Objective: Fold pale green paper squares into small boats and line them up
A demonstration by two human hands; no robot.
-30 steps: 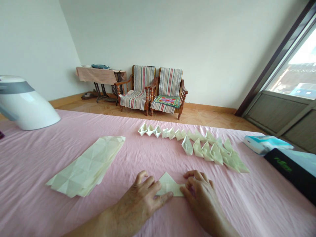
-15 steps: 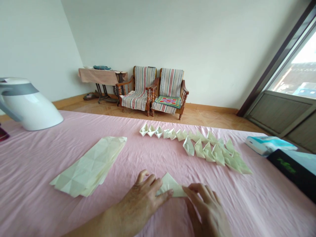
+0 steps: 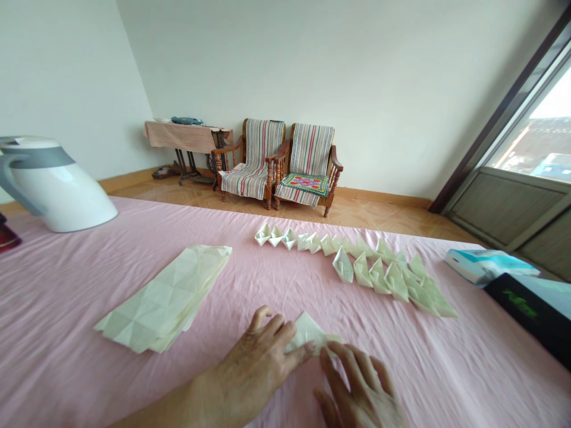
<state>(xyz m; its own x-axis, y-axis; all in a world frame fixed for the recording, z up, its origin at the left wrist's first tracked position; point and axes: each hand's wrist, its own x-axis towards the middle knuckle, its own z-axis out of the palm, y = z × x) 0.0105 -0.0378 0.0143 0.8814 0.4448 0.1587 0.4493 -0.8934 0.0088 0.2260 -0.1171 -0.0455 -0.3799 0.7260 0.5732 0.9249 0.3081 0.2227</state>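
Note:
A small pale-green sheet of folded paper (image 3: pixel 307 334) lies on the pink cloth in front of me, one point facing away. My left hand (image 3: pixel 263 351) holds it down from the left, the thumb along its near edge and the fingers at its left side. At its right end, the fingertips of my right hand (image 3: pixel 352 380) pinch the corner, which is turned over. Part of the paper is hidden under my fingers. To the left lies a stack of creased paper sheets (image 3: pixel 167 297). Beyond my hands stand rows of folded paper boats (image 3: pixel 377 274).
A white and grey jug (image 3: pixel 74 190) stands at the far left. On the right are a blue-and-white packet (image 3: pixel 488 264) and a black box (image 3: pixel 520 312). The pink tablecloth (image 3: pixel 250 279) is wrinkled. Two wooden chairs (image 3: pixel 303 160) stand beyond the table.
My right hand has moved a little left and inward, and the paper's right corner is now folded over. The left hand stays on the paper. The view has shifted slightly.

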